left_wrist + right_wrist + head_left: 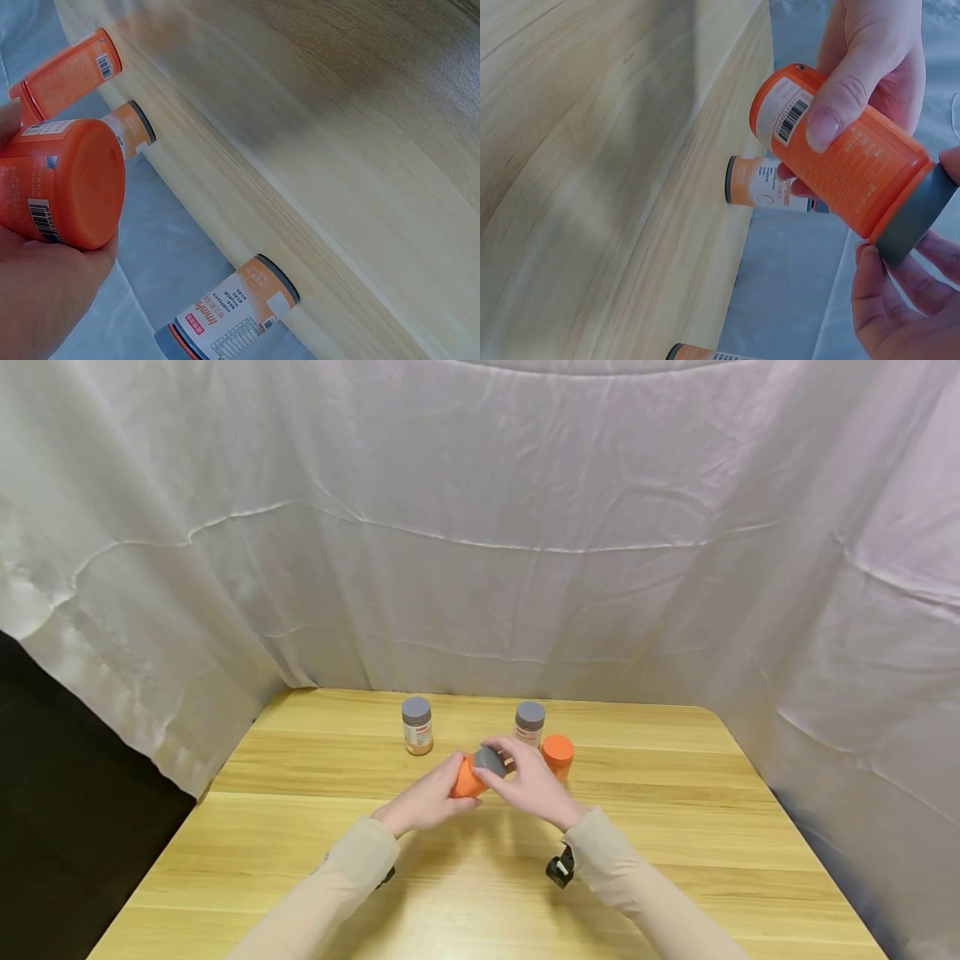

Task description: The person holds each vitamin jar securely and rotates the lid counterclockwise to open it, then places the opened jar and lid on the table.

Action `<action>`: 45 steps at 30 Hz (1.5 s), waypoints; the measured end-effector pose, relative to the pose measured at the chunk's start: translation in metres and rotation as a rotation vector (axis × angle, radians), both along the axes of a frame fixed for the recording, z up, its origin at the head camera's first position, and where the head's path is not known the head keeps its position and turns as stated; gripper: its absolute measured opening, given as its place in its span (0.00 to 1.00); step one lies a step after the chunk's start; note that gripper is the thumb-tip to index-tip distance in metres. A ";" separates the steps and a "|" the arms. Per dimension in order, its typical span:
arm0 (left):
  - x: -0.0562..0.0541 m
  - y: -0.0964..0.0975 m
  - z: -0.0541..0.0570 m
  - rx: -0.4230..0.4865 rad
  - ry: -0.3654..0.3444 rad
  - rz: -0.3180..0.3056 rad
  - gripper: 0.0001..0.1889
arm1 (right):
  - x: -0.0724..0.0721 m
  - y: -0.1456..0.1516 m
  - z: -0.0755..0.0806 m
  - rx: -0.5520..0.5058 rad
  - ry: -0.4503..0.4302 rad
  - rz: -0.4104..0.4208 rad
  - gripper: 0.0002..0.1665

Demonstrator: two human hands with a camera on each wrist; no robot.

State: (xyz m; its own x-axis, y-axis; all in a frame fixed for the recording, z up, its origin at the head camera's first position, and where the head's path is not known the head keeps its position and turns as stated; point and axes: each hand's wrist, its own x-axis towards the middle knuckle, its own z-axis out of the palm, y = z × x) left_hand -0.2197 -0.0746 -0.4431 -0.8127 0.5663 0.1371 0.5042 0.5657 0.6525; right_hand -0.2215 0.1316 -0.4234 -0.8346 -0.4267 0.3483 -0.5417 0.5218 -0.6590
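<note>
An orange plastic jar with a grey lid is held tilted above the table. My left hand grips its orange body, thumb along the side, as the right wrist view shows. The fingertips of my right hand pinch the grey lid around its rim. The lid sits at the mouth of the jar, slightly askew to the body in the right wrist view. The left wrist view catches the jar's round orange base and a barcode label; its lid is hidden there.
Behind the hands stand two grey-lidded jars with white and orange labels, a left one and a right one. An orange jar with an orange lid stands just beyond my right hand. A pale curtain hangs behind the wooden table.
</note>
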 end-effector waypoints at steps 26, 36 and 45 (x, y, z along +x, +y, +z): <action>0.001 0.002 0.001 0.017 -0.016 -0.028 0.25 | -0.006 0.017 0.006 0.022 -0.013 0.243 0.29; 0.002 0.002 0.001 0.025 -0.030 -0.026 0.27 | -0.006 0.019 0.007 -0.010 -0.060 0.294 0.30; 0.002 0.003 -0.001 0.026 -0.050 -0.035 0.28 | -0.004 0.022 0.009 -0.034 -0.107 0.336 0.31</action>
